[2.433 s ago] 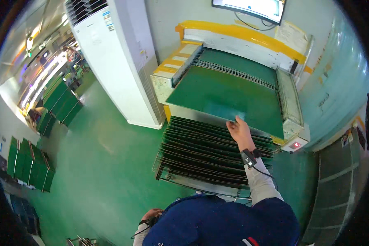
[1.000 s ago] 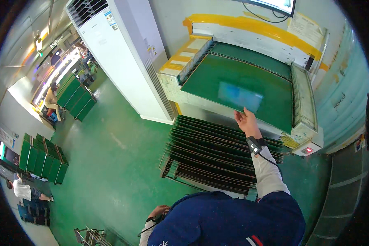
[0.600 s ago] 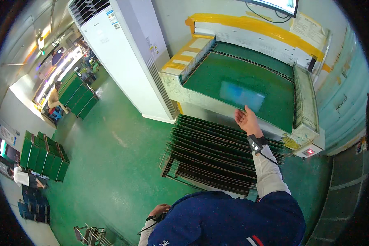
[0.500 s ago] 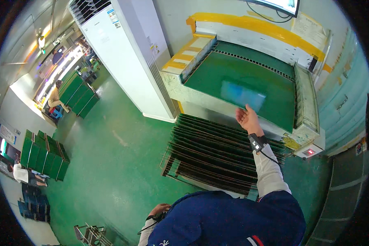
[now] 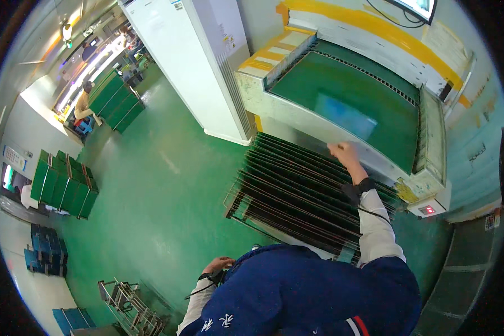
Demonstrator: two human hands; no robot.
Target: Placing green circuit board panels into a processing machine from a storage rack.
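My right hand (image 5: 345,155) is raised, fingers curled in and nothing visible in them. It is over the back of a dark rack (image 5: 297,193) and just in front of the white machine's front wall (image 5: 319,120). On the machine's bed lies a flat green panel (image 5: 302,84) with a bluish reflection on it. The rack holds several thin dark panels on edge, side by side. My left hand (image 5: 219,264) is low beside my blue jacket (image 5: 313,291), its fingers loosely extended and holding nothing I can see. Both wrists wear black bands with cables.
A tall white cabinet unit (image 5: 201,67) stands left of the machine. Farther left are green panel stacks (image 5: 64,185), another green stack (image 5: 115,101) near a seated person (image 5: 85,106), and blue racks (image 5: 46,249). A metal frame cart (image 5: 131,308) stands at the lower left.
My right hand has drawn back slightly from the green panel, and its spread fingers have curled in. My view has shifted, so the room sits a little higher and further right.
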